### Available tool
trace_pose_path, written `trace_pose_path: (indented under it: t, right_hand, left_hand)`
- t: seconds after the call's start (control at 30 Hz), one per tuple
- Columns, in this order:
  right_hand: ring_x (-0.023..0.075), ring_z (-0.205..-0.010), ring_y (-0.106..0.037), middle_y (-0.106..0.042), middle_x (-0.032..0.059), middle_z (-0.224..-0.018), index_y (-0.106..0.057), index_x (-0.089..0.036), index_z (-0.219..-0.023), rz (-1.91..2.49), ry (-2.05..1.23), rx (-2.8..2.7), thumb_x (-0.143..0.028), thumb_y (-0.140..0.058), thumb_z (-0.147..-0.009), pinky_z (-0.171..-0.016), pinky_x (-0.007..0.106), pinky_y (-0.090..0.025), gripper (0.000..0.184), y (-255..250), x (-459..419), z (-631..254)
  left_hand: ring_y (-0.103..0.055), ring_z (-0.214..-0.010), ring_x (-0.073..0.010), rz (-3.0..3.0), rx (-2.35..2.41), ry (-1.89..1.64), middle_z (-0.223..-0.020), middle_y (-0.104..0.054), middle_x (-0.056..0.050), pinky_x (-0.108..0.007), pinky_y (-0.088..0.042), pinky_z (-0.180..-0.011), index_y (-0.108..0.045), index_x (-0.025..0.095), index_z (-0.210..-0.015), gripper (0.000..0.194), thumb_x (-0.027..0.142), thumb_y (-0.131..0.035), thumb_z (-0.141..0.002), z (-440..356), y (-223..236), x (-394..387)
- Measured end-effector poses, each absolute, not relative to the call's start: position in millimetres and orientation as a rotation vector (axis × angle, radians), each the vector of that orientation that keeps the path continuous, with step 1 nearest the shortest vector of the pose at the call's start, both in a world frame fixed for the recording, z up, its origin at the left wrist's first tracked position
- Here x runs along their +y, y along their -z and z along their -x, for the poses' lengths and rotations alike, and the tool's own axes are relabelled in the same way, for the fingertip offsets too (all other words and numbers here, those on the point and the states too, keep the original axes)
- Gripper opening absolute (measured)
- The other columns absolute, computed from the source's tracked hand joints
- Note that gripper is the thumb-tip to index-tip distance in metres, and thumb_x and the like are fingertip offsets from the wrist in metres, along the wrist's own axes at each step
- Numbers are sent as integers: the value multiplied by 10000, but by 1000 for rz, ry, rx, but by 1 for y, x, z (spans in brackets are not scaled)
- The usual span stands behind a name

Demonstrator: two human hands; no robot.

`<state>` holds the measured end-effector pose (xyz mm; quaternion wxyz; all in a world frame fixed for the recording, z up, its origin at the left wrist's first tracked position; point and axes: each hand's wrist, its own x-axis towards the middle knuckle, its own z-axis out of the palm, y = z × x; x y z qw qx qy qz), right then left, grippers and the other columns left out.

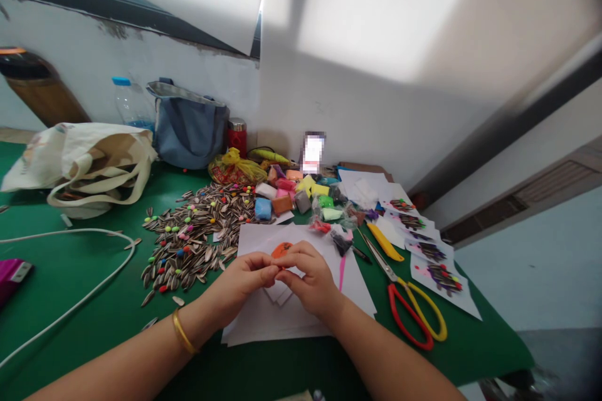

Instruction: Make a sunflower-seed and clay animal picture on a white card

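My left hand and my right hand meet over a stack of white paper, thumbs and fingertips pinched together. Whatever lies between the fingertips is too small and covered to name, though a trace of orange shows there. Just behind the fingers is an orange rounded piece with dark marks, partly hidden by my right hand. Small white paper pieces lie beneath the hands. Left of the paper spreads a pile of striped sunflower seeds mixed with coloured bits.
Coloured clay blocks sit behind the paper. Scissors and a yellow utility knife lie to the right, near decorated cards. Bags, a red flask and a phone stand at the back. A white cable crosses the left.
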<state>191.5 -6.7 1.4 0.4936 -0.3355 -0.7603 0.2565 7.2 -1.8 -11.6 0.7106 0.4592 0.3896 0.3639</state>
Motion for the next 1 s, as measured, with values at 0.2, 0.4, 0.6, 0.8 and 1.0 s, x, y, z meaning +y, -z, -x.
trace_pose_path:
  t: [0.2,0.4,0.6,0.8,1.0]
  right_hand:
    - [167,-812,-606,-643,48,-829,-749,-218,-949,805,-588,-1841,-271,-652,-914,-755,298,-513,117,-2,-8,-191]
    - [196,-931,-618,-668,73,-931,-733,-228,-1047,824,-710,-1861,-318,-596,-948,-852,343,-508,192,-2,-6,-194]
    - [183,-861,-617,-647,56,-881,-723,-216,-975,887,-789,-1826,-344,-648,-912,-802,325,-521,160,-3,-4,-192]
    - [186,-887,-622,-646,63,-907,-732,-215,-981,882,-826,-1821,-348,-661,-902,-812,324,-519,171,-2,-4,-193]
    - [183,-895,-628,-650,57,-898,-731,-225,-1002,804,-854,-1829,-319,-615,-936,-851,344,-512,163,-1,-3,-194]
  left_hand:
    - [-479,-671,-125,-1021,869,-775,-689,-586,10,-243,-377,-650,-709,152,-791,304,448,-769,-755,-8,10,-1]
    - [-490,-702,-127,-1024,874,-788,-728,-608,0,-241,-386,-670,-725,152,-829,280,415,-782,-748,-7,10,0]
    - [-501,-722,-137,-1071,892,-792,-738,-621,-15,-249,-396,-685,-734,141,-837,293,424,-761,-767,-6,10,0]
    - [-524,-756,-153,-1049,904,-782,-807,-651,-38,-266,-414,-717,-743,141,-894,328,430,-778,-743,-5,9,1]
    - [-505,-727,-140,-1058,878,-799,-753,-623,-12,-258,-399,-697,-720,149,-825,308,429,-795,-720,-5,10,1]
